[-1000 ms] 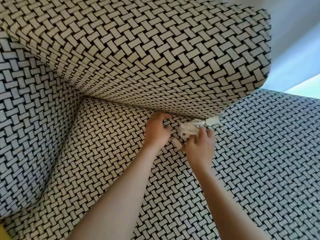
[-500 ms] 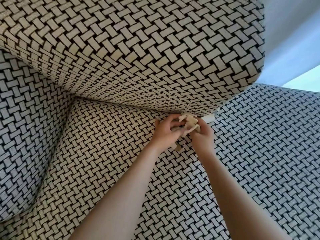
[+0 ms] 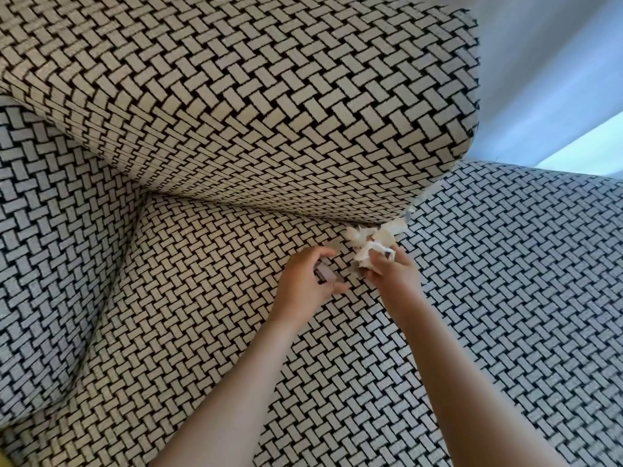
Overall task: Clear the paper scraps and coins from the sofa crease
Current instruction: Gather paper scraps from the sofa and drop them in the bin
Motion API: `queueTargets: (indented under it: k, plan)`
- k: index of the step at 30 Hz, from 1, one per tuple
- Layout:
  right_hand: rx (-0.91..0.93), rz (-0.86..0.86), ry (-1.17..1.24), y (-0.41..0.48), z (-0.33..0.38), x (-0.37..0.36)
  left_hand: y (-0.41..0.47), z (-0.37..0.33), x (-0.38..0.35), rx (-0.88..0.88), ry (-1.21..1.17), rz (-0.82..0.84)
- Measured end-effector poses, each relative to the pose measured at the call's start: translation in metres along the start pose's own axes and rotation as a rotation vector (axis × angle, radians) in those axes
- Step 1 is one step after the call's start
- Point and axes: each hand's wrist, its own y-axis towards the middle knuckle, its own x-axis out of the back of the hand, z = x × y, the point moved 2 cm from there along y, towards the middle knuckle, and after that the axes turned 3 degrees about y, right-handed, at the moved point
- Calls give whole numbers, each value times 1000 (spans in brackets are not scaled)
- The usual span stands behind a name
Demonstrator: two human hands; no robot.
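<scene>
One sofa crease: paper scraps are lodged at its right end, under the back cushion.
Right hand: curled round a wad of scraps, just beside the crease.
Left hand: fingers curled; any hold cannot be told.
Paper scraps: white, torn, crumpled; judged light, soft, best bunched together.
Coins: none are made out.

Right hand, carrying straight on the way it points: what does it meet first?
Likely the loose paper scraps at the crease, just beyond the wad the right hand grips; depth unclear.
</scene>
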Motion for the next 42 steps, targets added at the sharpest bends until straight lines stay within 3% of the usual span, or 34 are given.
queueTargets:
  k: [2,7,10,12,14,18,21,23,28,31,37,42]
  plan:
    - [-24,-19,19,-1,1,1,-2,-1,-5,-82,117,-21]
    - [-119,-55,-30,-3,4,7,-2,3,-15,-53,43,30]
    - [-181,-8,75,-7,6,3,5,1,-11,209,-222,-21]
    - [-205,-18,153,-11,9,-3,9,-6,-9,436,-571,8]
    - [-216,-50,141,-18,14,-10,10,-14,-9,547,-764,77]
    - [-108,-18,-251,-27,7,-28,3,-31,-12,558,-966,257]
    - [171,-7,-703,-27,-2,-36,1,-36,-10,556,-1124,287]
    - [275,-8,-785,-28,-5,-38,1,-32,-10,586,-1141,253]
    - [295,37,-961,-28,-14,-40,0,-14,-5,684,-965,149]
    - [204,67,-807,-27,-17,-40,1,-10,-2,724,-986,71]
    - [-65,79,-55,-27,-9,-46,6,-11,-2,664,-1053,12]
    - [-75,76,89,-33,-19,-44,3,-7,-3,720,-1171,7]
